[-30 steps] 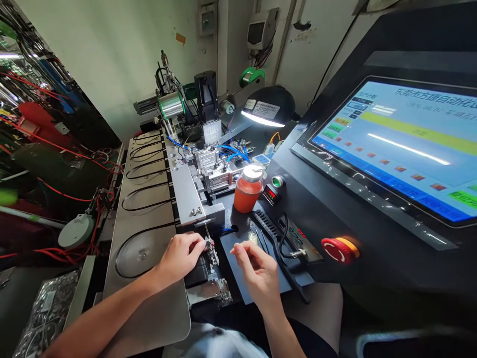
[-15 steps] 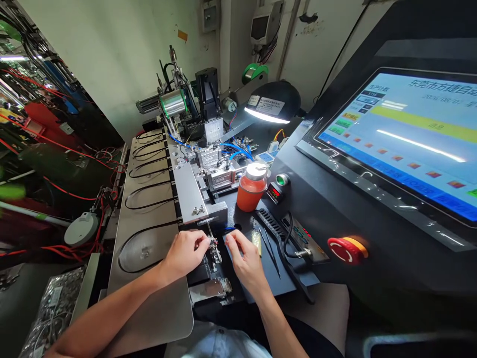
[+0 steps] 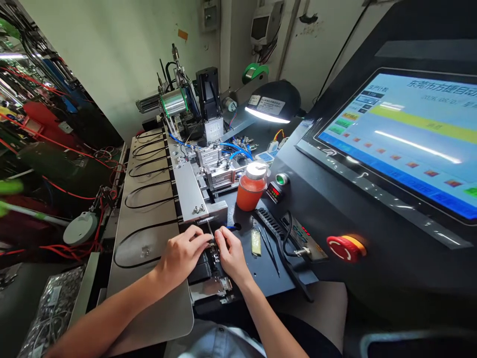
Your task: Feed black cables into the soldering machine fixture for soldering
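My left hand (image 3: 185,252) is closed in a pinch over the small metal clamp fixture (image 3: 215,255) at the near end of the rail. A black cable (image 3: 128,231) loops over the plate, and its lower end runs in under this hand; the tip between the fingers is hidden. Just across the fixture, my right hand (image 3: 231,253) pinches thumb against forefinger, almost touching the left fingertips. Whatever it grips is too small to make out. Right of that hand lie a yellowish small packet (image 3: 256,242) and dark tweezers (image 3: 271,252).
An orange jar (image 3: 250,189) with a metallic lid stands beyond the hands, under a lit lamp (image 3: 274,102). More cable loops lie along the plate (image 3: 149,311) on the left. A red emergency stop button (image 3: 345,247) and a touchscreen (image 3: 406,139) are on the right.
My right hand has moved left to the fixture, uncovering more of the yellowish packet. My left hand has shifted slightly, and the near cable loop has spread a little leftward.
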### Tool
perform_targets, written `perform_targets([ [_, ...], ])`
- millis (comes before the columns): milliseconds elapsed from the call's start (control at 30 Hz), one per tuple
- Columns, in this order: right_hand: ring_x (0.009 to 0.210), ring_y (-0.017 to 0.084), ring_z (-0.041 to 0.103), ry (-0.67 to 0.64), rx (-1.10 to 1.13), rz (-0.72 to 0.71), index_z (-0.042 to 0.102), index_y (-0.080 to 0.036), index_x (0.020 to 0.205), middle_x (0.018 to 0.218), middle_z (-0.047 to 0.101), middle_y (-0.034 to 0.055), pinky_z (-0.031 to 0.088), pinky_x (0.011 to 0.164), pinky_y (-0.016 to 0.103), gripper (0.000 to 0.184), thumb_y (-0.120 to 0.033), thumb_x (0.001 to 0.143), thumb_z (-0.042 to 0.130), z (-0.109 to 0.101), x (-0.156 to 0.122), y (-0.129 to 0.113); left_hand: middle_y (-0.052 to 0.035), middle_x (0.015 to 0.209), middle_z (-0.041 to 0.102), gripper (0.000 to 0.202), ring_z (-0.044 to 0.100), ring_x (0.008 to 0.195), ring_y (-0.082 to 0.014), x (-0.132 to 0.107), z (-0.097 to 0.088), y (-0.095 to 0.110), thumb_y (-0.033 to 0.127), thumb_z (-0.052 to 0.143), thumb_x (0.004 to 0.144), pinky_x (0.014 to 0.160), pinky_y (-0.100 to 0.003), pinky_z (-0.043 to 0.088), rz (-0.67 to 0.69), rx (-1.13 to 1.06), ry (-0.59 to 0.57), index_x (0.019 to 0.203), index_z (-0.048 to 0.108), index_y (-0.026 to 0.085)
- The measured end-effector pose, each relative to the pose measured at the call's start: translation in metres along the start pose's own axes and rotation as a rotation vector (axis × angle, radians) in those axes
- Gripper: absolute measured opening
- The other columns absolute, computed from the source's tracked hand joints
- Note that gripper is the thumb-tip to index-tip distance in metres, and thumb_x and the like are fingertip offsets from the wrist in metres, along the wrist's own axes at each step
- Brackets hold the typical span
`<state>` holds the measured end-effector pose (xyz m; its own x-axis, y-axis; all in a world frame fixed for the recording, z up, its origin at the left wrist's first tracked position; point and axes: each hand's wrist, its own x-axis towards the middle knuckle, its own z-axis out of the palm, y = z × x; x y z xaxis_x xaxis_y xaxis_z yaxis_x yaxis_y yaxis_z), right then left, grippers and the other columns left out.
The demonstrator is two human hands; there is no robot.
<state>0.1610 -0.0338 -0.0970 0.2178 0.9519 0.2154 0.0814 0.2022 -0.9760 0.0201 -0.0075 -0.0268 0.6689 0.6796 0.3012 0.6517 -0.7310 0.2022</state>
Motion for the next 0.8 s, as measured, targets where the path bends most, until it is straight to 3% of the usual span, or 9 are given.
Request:
perform_targets([
  [133,0.053,0.011,0.031,0.013,0.021,0.011,0.031,-0.023,0.065,0.06,0.031,-0.0057,0.027,0.049,0.024,0.034,-0.036,0.096,0.037,0.001,-0.001,0.0,0.0012,0.089,0.068,0.026,0.061,0.071,-0.0112,-0.001,-0.004,0.0,0.011,0.04,0.097,0.059,-0.023,0.045,0.251,0.183,0.074,0.103,0.064,0.019],
  [233,0.053,0.011,0.03,0.022,0.028,0.027,0.031,-0.023,0.065,0.06,0.03,-0.0058,0.027,0.049,0.024,0.035,-0.038,0.096,0.037,0.001,0.0,0.001,-0.0017,0.085,0.068,0.021,0.058,0.066,-0.0122,0.004,-0.007,0.002,0.008,0.042,0.095,0.053,-0.025,0.044,0.396,0.316,0.048,0.1,0.062,0.012],
  [433,0.053,0.01,0.028,0.018,0.047,0.04,0.03,-0.023,0.064,0.06,0.029,-0.006,0.026,0.048,0.023,0.037,-0.041,0.095,0.038,0.001,0.0,0.001,-0.0004,0.076,0.062,0.014,0.054,0.06,-0.0122,0.009,-0.009,0.003,0.006,0.05,0.09,0.049,-0.026,0.038,0.504,0.384,0.036,0.088,0.062,0.01],
  [633,0.053,0.01,0.03,0.013,0.018,0.036,0.031,-0.023,0.064,0.06,0.029,-0.0059,0.028,0.048,0.023,0.037,-0.042,0.094,0.039,-0.001,0.002,0.004,-0.0034,0.087,0.066,0.027,0.056,0.065,-0.0123,0.007,-0.006,0.0,0.004,0.038,0.093,0.051,-0.027,0.042,0.485,0.427,-0.099,0.097,0.064,0.012],
  [733,0.051,0.011,0.031,0.032,-0.016,0.042,0.031,-0.023,0.062,0.057,0.03,-0.0056,0.029,0.048,0.025,0.038,-0.041,0.095,0.038,-0.011,0.003,0.006,-0.0002,0.092,0.067,0.026,0.06,0.074,-0.0121,0.004,-0.01,-0.006,0.01,0.042,0.096,0.058,-0.025,0.045,0.334,0.299,-0.12,0.109,0.062,0.02],
  [800,0.052,0.012,0.036,0.046,-0.064,0.03,0.037,-0.022,0.062,0.057,0.036,-0.0041,0.031,0.051,0.025,0.037,-0.037,0.096,0.036,-0.021,0.002,0.004,0.0018,0.09,0.066,0.019,0.061,0.076,-0.0123,0.001,-0.016,-0.01,0.017,0.047,0.097,0.063,-0.025,0.044,0.193,0.228,-0.142,0.103,0.064,0.023],
])
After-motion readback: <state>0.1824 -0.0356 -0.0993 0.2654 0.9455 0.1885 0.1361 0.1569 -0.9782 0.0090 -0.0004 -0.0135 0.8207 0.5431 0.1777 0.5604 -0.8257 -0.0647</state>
